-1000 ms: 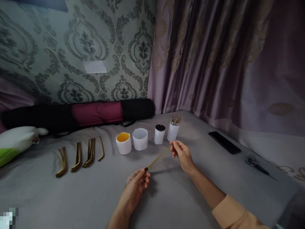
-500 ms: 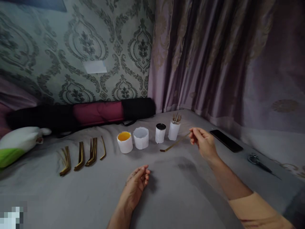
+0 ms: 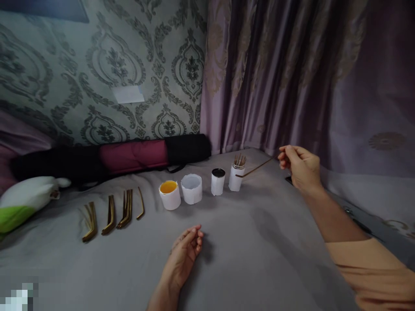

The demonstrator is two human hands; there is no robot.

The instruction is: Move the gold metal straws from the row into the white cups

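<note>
My right hand [image 3: 300,168] is raised on the right, its fingertips pinched on one end of a thin brown stick with a bent tip [image 3: 257,168]. The bent tip hangs in front of a white-wrapped holder [image 3: 235,181] in which several thin sticks [image 3: 240,160] stand upright. My left hand [image 3: 187,246] rests low on the grey sheet, fingers curled and thumb against them, with nothing visible in it. Left of the holder stand a white-wrapped can with a dark inside [image 3: 217,183], a white tub [image 3: 192,190] and a tub with yellow inside [image 3: 170,196].
Bundles of bent golden-brown sticks [image 3: 126,209] and a single one [image 3: 141,205] lie at left. A black and maroon bag [image 3: 132,155] lies along the wall. A white and green plush toy [image 3: 29,198] is far left. Scissors [image 3: 359,224] are partly behind my right arm.
My right hand has moved up and right, lifting the stick so its bent tip rises from near the sheet to the holder's height. My left hand has stayed put.
</note>
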